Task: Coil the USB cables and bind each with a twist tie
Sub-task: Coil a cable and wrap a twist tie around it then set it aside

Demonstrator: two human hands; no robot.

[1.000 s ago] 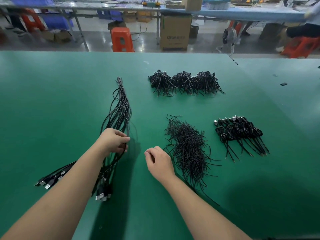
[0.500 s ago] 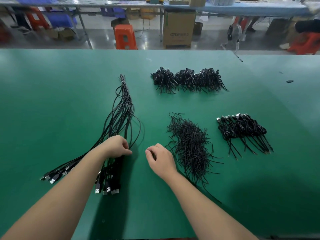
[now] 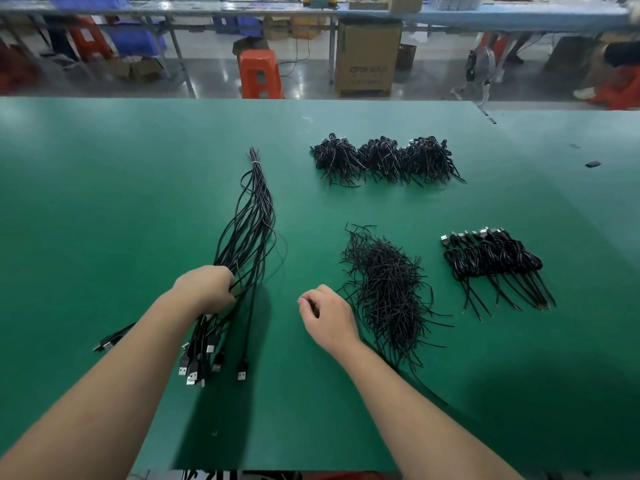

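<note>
while left hand (image 3: 207,287) grips usb cables (image 3: 251,220), right hand (image 3: 329,318) fingers curled, seemingly empty

Matt green table mat (image 3: 104,202), black plastic-looking cables (image 3: 252,216).
Cable plugs (image 3: 194,370) near the table's front edge have shiny metal tips; twist ties (image 3: 388,289) thin, black; cardboard box (image 3: 367,57) beyond the table, glossy floor (image 3: 214,74).

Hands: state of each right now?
Left hand: gripping the bundle of loose USB cables.
Right hand: fingers curled, beside the twist tie pile; whether it pinches anything cannot be told.
</note>
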